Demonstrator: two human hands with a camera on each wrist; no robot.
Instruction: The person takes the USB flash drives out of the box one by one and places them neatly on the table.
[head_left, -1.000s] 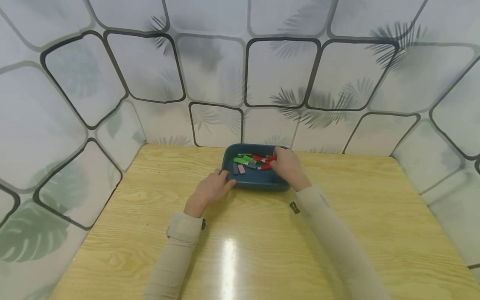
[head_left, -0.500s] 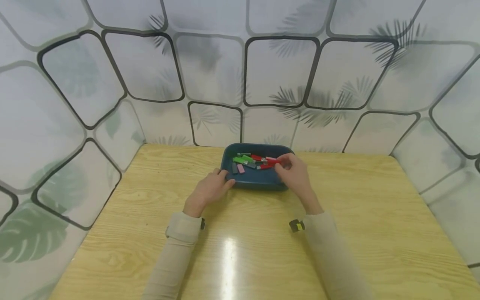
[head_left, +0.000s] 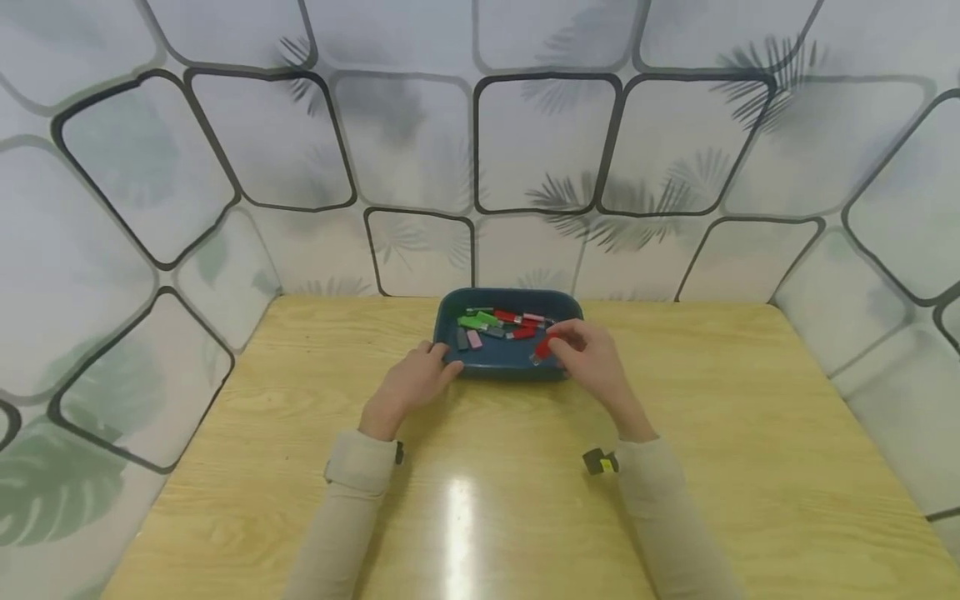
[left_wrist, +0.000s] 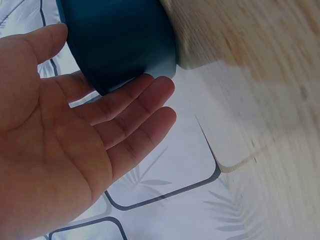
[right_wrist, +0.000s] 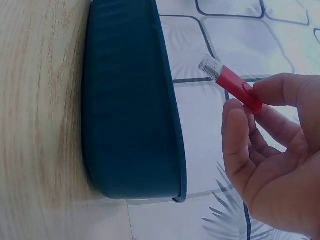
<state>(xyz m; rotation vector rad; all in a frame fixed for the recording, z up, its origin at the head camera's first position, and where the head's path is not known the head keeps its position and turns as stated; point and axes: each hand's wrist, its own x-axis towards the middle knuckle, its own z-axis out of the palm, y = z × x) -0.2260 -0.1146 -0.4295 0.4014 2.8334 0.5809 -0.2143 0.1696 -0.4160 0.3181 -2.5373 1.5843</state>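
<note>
A dark blue plastic bin (head_left: 510, 372) stands on the table near the back wall. My right hand (head_left: 597, 364) pinches a red USB flash drive (right_wrist: 238, 87) between thumb and fingers above the bin's front right part; the drive's clear-capped plug end points away from the fingers in the right wrist view. My left hand (head_left: 408, 385) rests at the bin's front left corner, its fairly straight fingers (left_wrist: 142, 107) touching the outer wall and its thumb by the rim. Inside the bin lie green USB drives (head_left: 480, 319), red drives (head_left: 520, 333), grey drives (head_left: 462, 337) and a pink drive (head_left: 475, 339).
The wooden table (head_left: 495, 525) spreads around the bin. A patterned wall covering (head_left: 540, 150) rises behind the bin and along both sides. Small dark wrist devices (head_left: 600, 461) sit by the sleeve cuffs.
My right hand has lifted a red flash drive from the pile and drawn it towards the bin's front right. The left hand has kept its place on the bin's corner.
</note>
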